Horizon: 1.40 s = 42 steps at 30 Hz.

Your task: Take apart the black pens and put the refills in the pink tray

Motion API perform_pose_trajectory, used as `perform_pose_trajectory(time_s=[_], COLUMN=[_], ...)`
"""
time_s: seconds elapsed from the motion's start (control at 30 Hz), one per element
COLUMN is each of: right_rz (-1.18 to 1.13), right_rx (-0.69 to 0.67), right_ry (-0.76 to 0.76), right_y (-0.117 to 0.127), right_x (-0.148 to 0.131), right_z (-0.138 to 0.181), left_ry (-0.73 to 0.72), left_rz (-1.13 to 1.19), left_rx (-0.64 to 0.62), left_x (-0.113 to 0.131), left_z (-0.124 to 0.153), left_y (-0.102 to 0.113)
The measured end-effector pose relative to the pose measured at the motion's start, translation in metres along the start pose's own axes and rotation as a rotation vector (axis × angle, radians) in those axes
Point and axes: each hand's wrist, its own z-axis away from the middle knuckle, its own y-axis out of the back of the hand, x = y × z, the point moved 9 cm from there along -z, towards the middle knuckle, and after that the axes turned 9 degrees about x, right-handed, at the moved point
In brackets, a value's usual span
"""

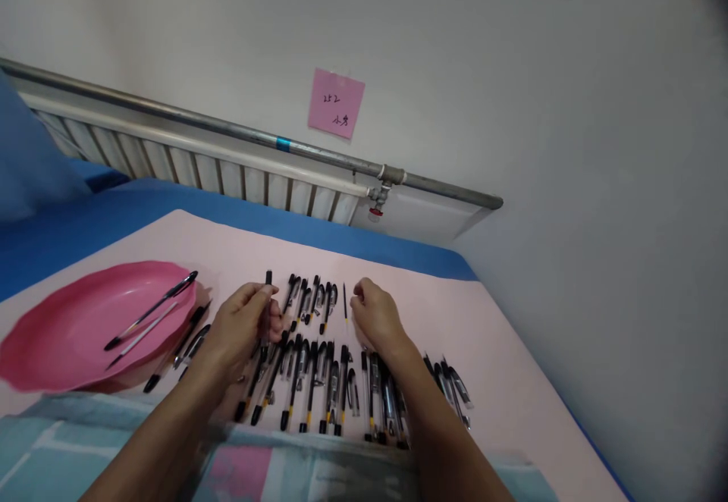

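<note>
My left hand [244, 324] is closed around a dark pen part [269, 277], which stands nearly upright with its black end above the fingers. My right hand [375, 312] is curled closed over the pink mat, and what its fingers hold, if anything, is hidden. Just left of it lies a thin pen refill [344, 303] with a dark upper part. Between the hands is a group of pen parts [315, 301] with black caps and clear barrels. Nearer to me, a longer row of pens and caps [312, 384] runs under both forearms.
A pink scalloped dish [51, 327] at the left holds a black-capped pen [153, 309] and a white-bodied stick [142, 334]. Further pen parts [449, 384] lie right of my right forearm. A radiator [227, 176] and a metal pipe [216, 127] run behind the blue-edged table.
</note>
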Motion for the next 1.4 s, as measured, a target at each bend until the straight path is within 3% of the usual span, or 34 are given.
perform_pose_trajectory(time_s=[0.1, 0.27, 0.5, 0.7, 0.77, 0.87, 0.93, 1.1, 1.4], right_rz=[0.061, 0.069, -0.058, -0.431, -0.709, -1.344, -1.539, -1.598, -1.583], right_rx=[-0.050, -0.076, -0.067, -0.051, -0.061, -0.062, -0.026, 0.117, 0.083], right_ry=[0.007, 0.012, -0.124, -0.235, -0.249, -0.292, -0.297, -0.279, -0.278], right_y=[-0.013, -0.028, -0.024, -0.001, 0.005, 0.013, 0.020, 0.034, 0.032], right_x=[0.015, 0.013, 0.024, 0.012, -0.005, -0.032, -0.040, -0.038, -0.039], right_z=[-0.004, 0.002, 0.000, -0.006, -0.004, 0.004, 0.009, 0.011, 0.011], left_ry=[-0.011, -0.005, -0.113, -0.172, -0.175, -0.151, -0.128, -0.104, -0.065], left_rz=[-0.059, -0.175, -0.392, -0.392, -0.371, -0.327, -0.288, -0.230, -0.203], left_rx=[-0.052, -0.121, -0.251, -0.350, -0.378, -0.397, -0.388, -0.387, -0.406], left_x=[-0.001, -0.008, -0.009, -0.010, -0.010, -0.009, -0.008, -0.004, -0.008], left_z=[0.003, 0.011, 0.022, 0.023, 0.024, 0.027, 0.029, 0.032, 0.033], left_y=[-0.005, -0.018, -0.033, -0.039, -0.041, -0.043, -0.042, -0.041, -0.042])
